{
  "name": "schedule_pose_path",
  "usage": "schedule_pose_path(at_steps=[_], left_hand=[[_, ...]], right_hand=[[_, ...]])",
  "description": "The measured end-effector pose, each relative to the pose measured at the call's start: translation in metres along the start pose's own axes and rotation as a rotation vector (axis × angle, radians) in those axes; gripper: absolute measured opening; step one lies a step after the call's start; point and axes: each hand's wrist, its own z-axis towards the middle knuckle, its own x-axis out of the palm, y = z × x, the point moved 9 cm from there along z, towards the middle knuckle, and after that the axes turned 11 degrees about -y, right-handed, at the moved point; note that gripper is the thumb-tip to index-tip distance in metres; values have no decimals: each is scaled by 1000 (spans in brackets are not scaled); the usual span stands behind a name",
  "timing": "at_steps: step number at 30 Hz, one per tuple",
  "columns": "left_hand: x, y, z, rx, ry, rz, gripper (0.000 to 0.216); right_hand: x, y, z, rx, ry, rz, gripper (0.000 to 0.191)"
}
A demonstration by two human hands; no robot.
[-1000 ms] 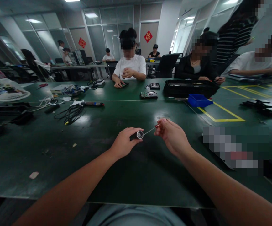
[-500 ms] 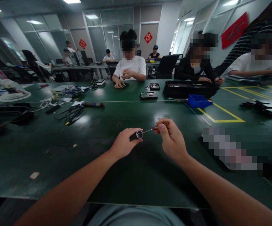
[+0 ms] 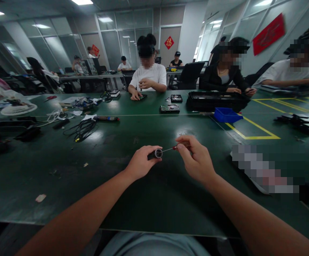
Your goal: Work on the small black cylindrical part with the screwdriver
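Observation:
My left hand [image 3: 141,163] grips a small black cylinder with a silver end [image 3: 156,153], held a little above the green table [image 3: 95,185]. My right hand [image 3: 197,160] pinches a thin screwdriver with a red handle [image 3: 170,148]; its metal tip touches the silver end of the cylinder. Both forearms reach in from the near edge.
A tangle of black cables [image 3: 81,128] and a red-and-black tool [image 3: 106,118] lie at the left. Two hard drives [image 3: 169,108], a black case [image 3: 215,100] and a blue bin [image 3: 225,115] sit further back. People work across the table. Yellow tape marks [image 3: 253,137] lie on the right.
My right hand turned over, knuckles now up, rolling the screwdriver between its fingers. The left hand and cylinder stayed put. The view shifted slightly.

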Motion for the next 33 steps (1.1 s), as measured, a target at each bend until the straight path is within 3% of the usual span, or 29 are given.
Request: schedule_pose_path(at_steps=[15,20,29,33], left_hand=[[0,3,0,7,-2,-8,40],[-2,0,1,9,-4,-20,41],[0,-6,1,51,26,-34,38],[0,-5,1,35,23,-16,40]], right_hand=[[4,-5,-2,58,66,-38,22],[3,-22,0,244,-50,239,19],[18,-63,-3,668,-69,602,27],[10,-59,0,546,-129,527,26]])
